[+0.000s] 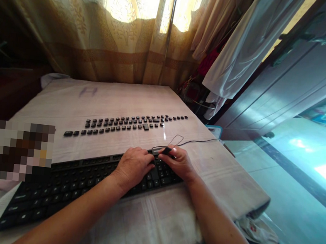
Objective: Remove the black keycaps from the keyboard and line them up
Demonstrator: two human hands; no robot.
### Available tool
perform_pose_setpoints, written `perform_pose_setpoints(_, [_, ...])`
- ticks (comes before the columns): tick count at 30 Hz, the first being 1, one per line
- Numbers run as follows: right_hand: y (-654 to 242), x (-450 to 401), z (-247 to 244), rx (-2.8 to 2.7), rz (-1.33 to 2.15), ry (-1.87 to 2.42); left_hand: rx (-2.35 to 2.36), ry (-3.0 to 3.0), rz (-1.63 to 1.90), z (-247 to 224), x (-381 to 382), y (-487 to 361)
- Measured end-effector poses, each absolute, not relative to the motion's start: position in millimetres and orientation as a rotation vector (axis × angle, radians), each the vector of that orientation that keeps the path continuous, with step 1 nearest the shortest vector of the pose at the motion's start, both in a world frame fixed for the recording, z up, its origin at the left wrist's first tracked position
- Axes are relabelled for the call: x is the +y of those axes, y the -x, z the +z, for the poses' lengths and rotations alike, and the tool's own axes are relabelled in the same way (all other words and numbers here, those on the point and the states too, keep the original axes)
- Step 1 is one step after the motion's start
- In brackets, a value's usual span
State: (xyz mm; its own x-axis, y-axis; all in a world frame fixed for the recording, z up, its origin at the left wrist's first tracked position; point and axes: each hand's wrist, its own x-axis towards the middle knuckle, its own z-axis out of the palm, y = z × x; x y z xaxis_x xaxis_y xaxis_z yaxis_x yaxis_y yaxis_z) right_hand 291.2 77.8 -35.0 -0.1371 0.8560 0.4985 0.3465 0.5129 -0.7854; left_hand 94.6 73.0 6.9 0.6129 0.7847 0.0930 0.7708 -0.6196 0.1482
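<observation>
A long black keyboard (65, 193) lies slantwise on the cloth-covered table, its far rows bare of caps in places. Over its upper right part, my left hand (133, 167) is closed against the keyboard, with curled fingers near the back edge; the fingertips are partly hidden. My right hand (180, 162) pinches a keycap puller (166, 150) by its black handle, just above the right-hand keys. The puller's thin wire loop points up and away from the keys. Behind the keyboard, loose black keycaps (123, 127) are laid out in slanting rows.
The table's pale cloth (233, 176) hangs over the right edge. A thin black cable (198, 141) runs off to the right. Patterned curtains (124, 44) hang behind the table. A white garment (239, 56) and a door (296, 70) stand at the right. One area at left is pixelated.
</observation>
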Motion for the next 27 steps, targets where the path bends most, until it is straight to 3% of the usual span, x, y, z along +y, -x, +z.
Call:
perform_pose_setpoints(5, [-288, 76, -32, -1.822, 0.441, 0.954, 1.35, -2.691, 0.339, 3, 71, -86])
perform_pose_setpoints(18, [-285, 69, -34, -2.098, 0.044, 1.007, 1.385, -2.534, 1.21, -14, 24, -10])
perform_pose_setpoints(27, [-281, 69, -32, -2.251, -0.1, 1.009, 1.414, -2.431, 1.33, -17, 12, -5])
